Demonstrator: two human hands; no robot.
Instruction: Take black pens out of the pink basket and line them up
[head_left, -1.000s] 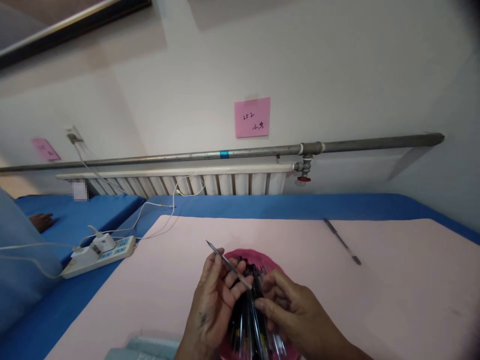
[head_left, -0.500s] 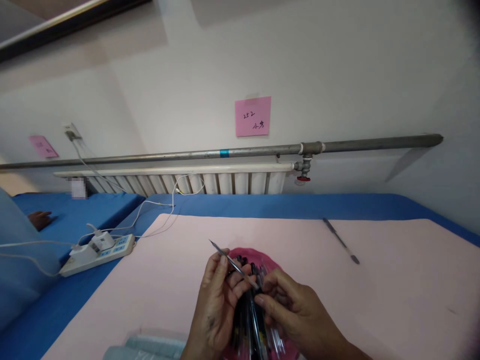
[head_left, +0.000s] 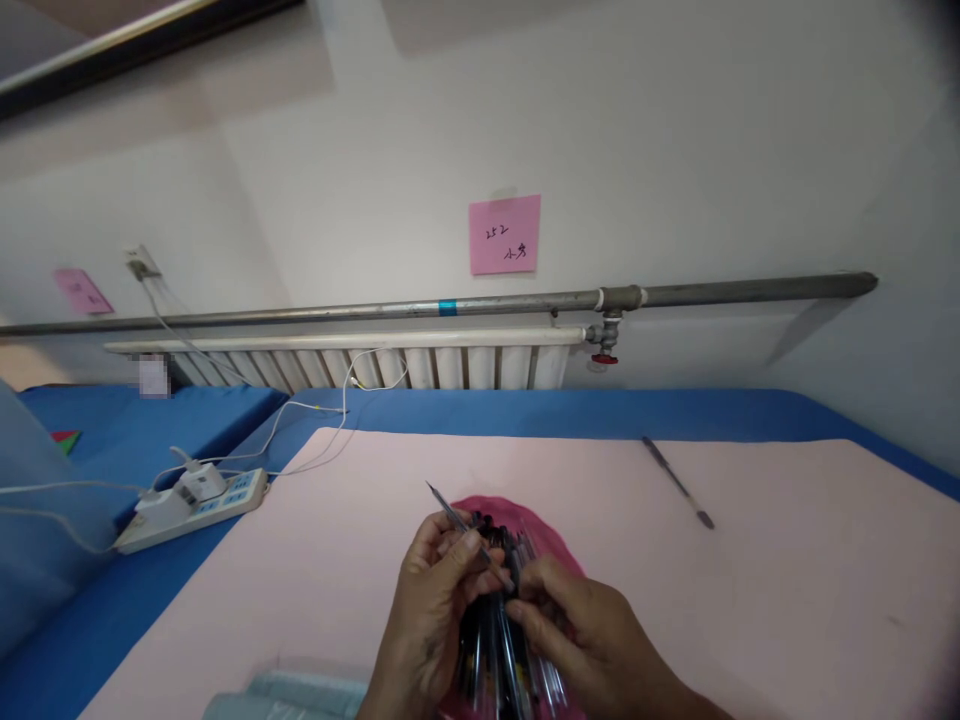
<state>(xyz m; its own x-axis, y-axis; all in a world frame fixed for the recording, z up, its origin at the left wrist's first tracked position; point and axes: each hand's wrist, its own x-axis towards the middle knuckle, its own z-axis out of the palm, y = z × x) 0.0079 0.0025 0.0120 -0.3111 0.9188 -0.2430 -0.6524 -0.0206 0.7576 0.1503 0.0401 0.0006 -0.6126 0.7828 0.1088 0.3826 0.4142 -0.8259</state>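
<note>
The left hand (head_left: 429, 605) and the right hand (head_left: 589, 625) hide a part of the pink bowl (head_left: 564, 540) and its pens (head_left: 491, 655), and the lower edge cuts the bowl. Whether the right fingertips touch the held pen (head_left: 447, 508) is not clear. The cloth (head_left: 289, 698) and the frame (head_left: 150, 55) are cut too, and the left note (head_left: 82, 290) is unreadable.

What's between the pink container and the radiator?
From container to radiator, the head view shows the pink sheet, then a strip of blue surface.
</note>
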